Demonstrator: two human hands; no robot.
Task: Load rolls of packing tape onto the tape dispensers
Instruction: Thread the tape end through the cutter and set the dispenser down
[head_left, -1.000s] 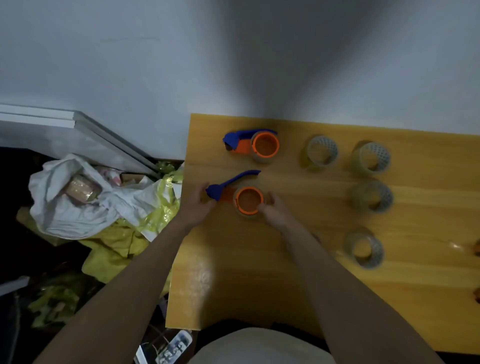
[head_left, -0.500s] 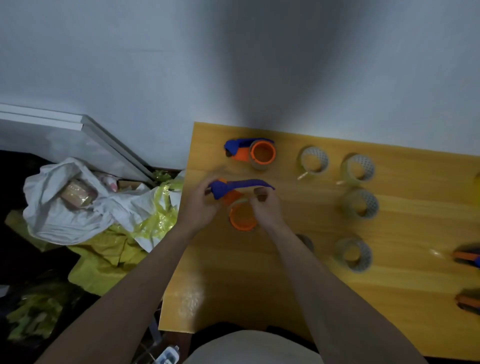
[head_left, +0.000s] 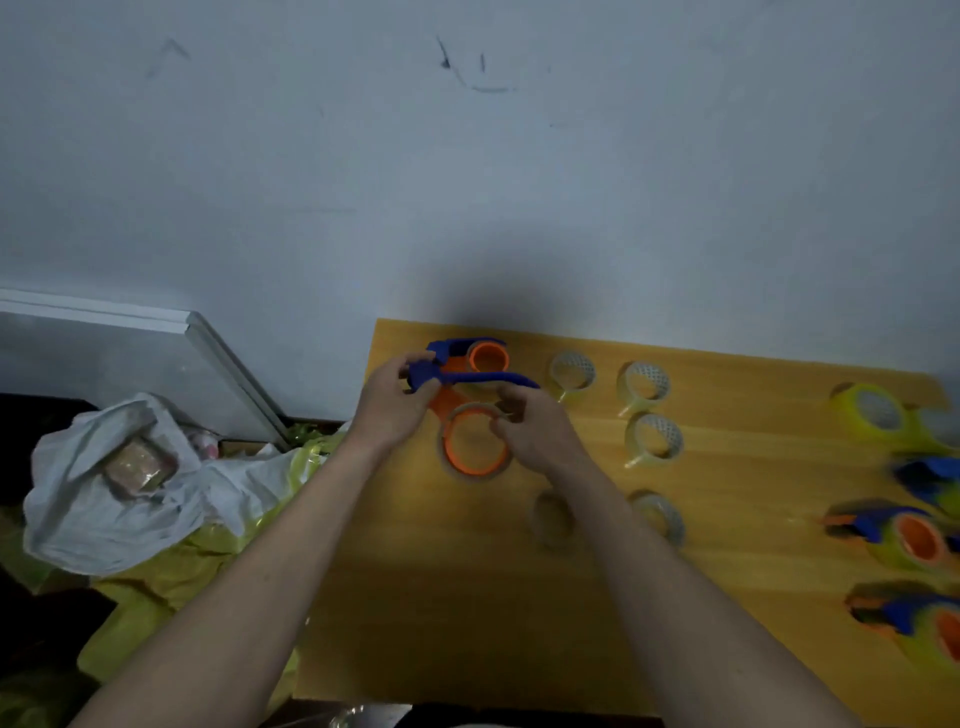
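A tape dispenser (head_left: 457, 400) with a blue curved handle and an orange hub is held up over the far left part of a yellow wooden surface (head_left: 467, 597). A roll of clear tape (head_left: 475, 441) sits around the orange hub, its pale rim showing just outside the orange ring.

The left hand (head_left: 392, 410) grips the blue handle end, fingers curled round it. The right hand (head_left: 535, 431) is on the other side, its thumb and fingers pinching at the roll's upper right edge. The dispenser hangs between the two hands, in front of both forearms.

Just beyond the hands, a second loaded dispenser (head_left: 475, 356) lies at the far left corner of the surface, partly hidden by the held one. To the right of the hands stand loose clear rolls (head_left: 647, 384) in a loose group; two nearer ones are partly hidden behind the right forearm and blurred.

At the right edge, a yellow roll (head_left: 878, 415) and more blue and orange dispensers (head_left: 904, 535) are blurred and cut off by the frame.

Left of the surface, on the floor, a white bag (head_left: 104, 499) lies on yellow plastic sheeting (head_left: 171, 571).
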